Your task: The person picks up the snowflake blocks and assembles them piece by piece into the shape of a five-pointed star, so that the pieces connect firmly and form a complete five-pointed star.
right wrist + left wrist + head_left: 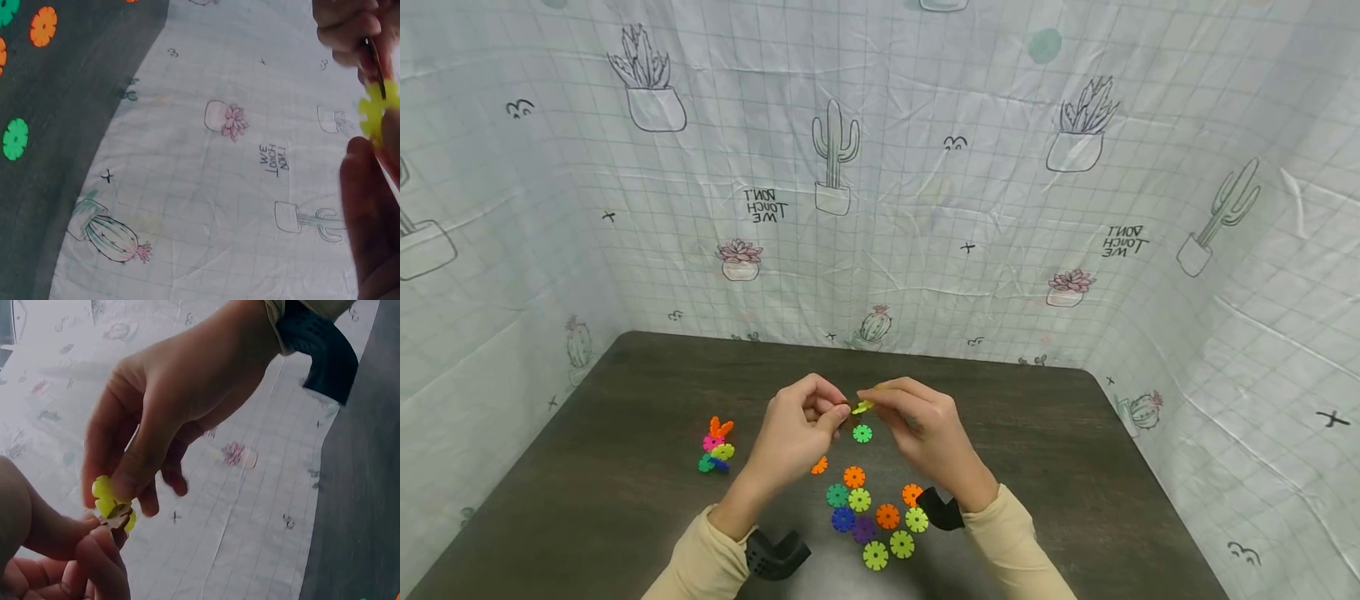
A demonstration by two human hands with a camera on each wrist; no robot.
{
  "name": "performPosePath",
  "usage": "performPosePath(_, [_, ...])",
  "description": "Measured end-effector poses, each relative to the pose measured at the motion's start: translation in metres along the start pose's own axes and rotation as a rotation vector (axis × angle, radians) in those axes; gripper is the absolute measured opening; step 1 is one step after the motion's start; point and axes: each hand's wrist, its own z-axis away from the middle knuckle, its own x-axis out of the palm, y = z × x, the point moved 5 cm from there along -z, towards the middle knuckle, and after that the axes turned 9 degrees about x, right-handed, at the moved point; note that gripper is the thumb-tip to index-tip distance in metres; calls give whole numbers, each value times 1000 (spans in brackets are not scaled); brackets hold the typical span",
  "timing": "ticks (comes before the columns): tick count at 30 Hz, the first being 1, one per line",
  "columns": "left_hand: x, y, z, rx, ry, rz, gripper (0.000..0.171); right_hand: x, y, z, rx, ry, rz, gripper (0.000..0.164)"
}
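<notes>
My left hand (797, 433) pinches a brown notched plastic disc (120, 516) between thumb and fingertips. My right hand (925, 425) pinches a yellow notched disc (371, 114) opposite it. Both hands are raised over the middle of the table, fingertips nearly together. In the right wrist view the brown disc stands edge-on at the yellow disc's rim, crossing it at an angle. Fingers hide part of each disc. A bright green disc (862, 433) lies on the table just below the hands in the head view.
Several loose discs, including an orange disc (853, 477), a blue disc (843, 519) and a purple disc (864, 530), lie between the forearms on the dark table (647, 392). Left of them sits a joined multicoloured cluster (713, 442). A patterned cloth (895, 225) surrounds the table.
</notes>
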Motion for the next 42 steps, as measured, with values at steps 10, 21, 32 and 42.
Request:
performPosePath(10, [-12,-2,3,-31,13,11,4,26,71,-8,582,-220,-21,52])
performPosePath(21, [-8,3,3,4,-5,14,6,112,139,44,927,-609,146,36])
performPosePath(32, [-6,1,1,3,-22,24,5,117,148,46,972,-629,188,20])
performPosePath(42, [-6,0,0,-3,-20,43,5,107,136,53,922,-555,208,27])
